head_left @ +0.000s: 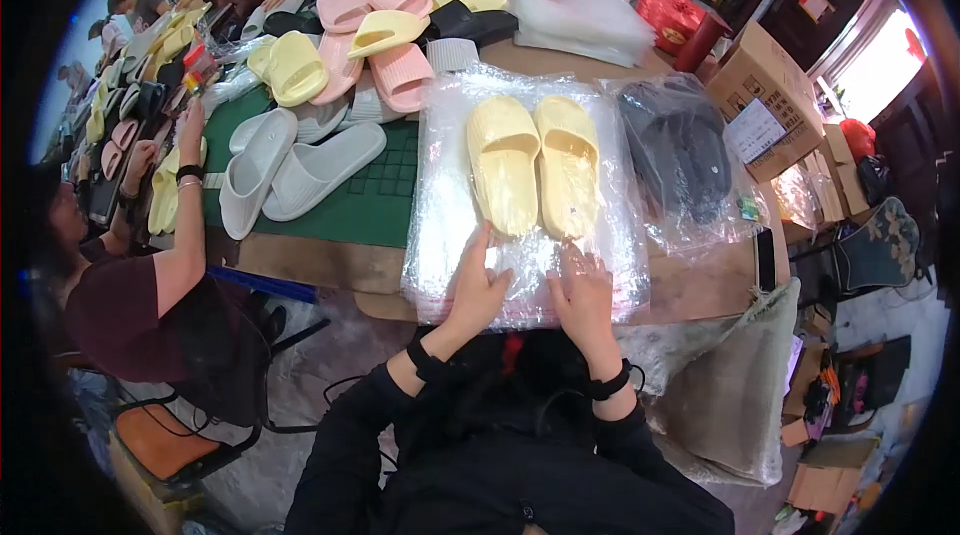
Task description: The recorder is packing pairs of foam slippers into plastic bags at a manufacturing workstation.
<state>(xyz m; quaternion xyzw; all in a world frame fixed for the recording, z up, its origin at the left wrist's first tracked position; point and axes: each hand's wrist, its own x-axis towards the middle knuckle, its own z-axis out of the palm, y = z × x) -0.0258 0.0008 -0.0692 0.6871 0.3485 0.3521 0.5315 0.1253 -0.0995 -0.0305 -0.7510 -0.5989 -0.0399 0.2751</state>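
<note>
A pair of pale yellow slippers (505,170) lies side by side, toes away from me, on a stack of clear plastic bags (430,235). Shiny film shows around them; whether they are inside the top bag I cannot tell. My left hand (478,285) is at the left slipper's heel, index finger stretched out and thumb apart. At the right slipper's heel is my right hand (583,297), fingers extended over the glossy plastic and thumb spread. Neither hand visibly grips anything. To the right, a dark pair of slippers (690,150) lies in a clear bag.
Grey slippers (325,170) lie on a green mat (365,225), with yellow, pink and black ones piled beyond. A plastic sheet stack (580,20), a red cylinder (703,40) and a cardboard box (765,95) stand farther right. A co-worker (130,305) sits at left; others are across the table.
</note>
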